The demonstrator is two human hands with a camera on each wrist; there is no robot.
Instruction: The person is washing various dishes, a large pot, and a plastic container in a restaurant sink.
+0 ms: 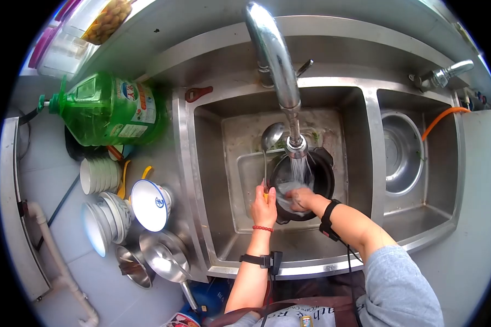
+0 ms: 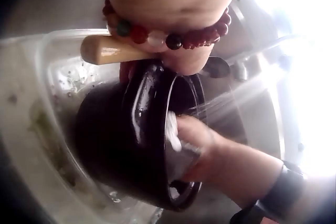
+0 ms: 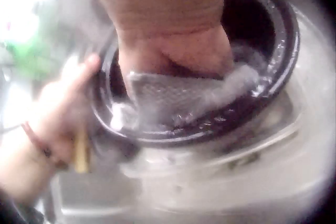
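Observation:
Inside the sink, a black two-handled pot (image 1: 326, 174) stands tilted under the running faucet. My left hand (image 1: 263, 207) is at the pot's side and holds a metal ladle (image 1: 273, 135) by its yellowish wooden handle (image 2: 107, 50). The ladle's bowl points toward the back of the sink. In the left wrist view, that hand overlaps the pot's side handle (image 2: 142, 108). Reaching into the pot, my right hand (image 1: 301, 199) holds a wet, greyish mesh cloth (image 3: 173, 98) against the inner wall. Its fingertips are hidden by the cloth and the pot.
A chrome faucet (image 1: 273, 54) pours water into the pot. The right basin holds a metal bowl (image 1: 395, 147). Left of the sink are stacked bowls (image 1: 101, 174), a pan (image 1: 161, 259) and a green detergent jug (image 1: 101, 109). A red-handled peeler-like tool (image 1: 198, 94) lies on the ledge.

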